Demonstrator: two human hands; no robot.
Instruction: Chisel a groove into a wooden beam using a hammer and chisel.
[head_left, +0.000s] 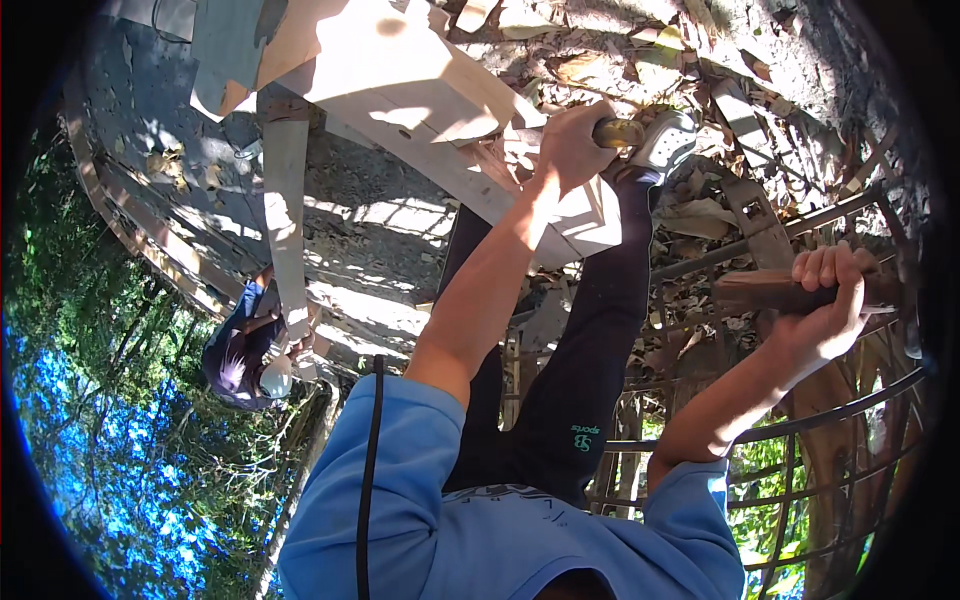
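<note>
My left hand is closed round the handle of a chisel, whose rounded yellow-and-dark butt sticks out past the fist; its blade is hidden. The fist is over a thick pale timber beam, close to a splintered, cut part near the beam's end. Out to the right, my right hand grips a thick dark brown wooden club, raised apart from the chisel. The beam slants from the upper left down to its sunlit end by my leg.
A pale clog on my foot stands just beyond the chisel. Wood chips and dry leaves litter the ground. Curved metal bars form a frame at right. At left, another person is bent beside a long plank.
</note>
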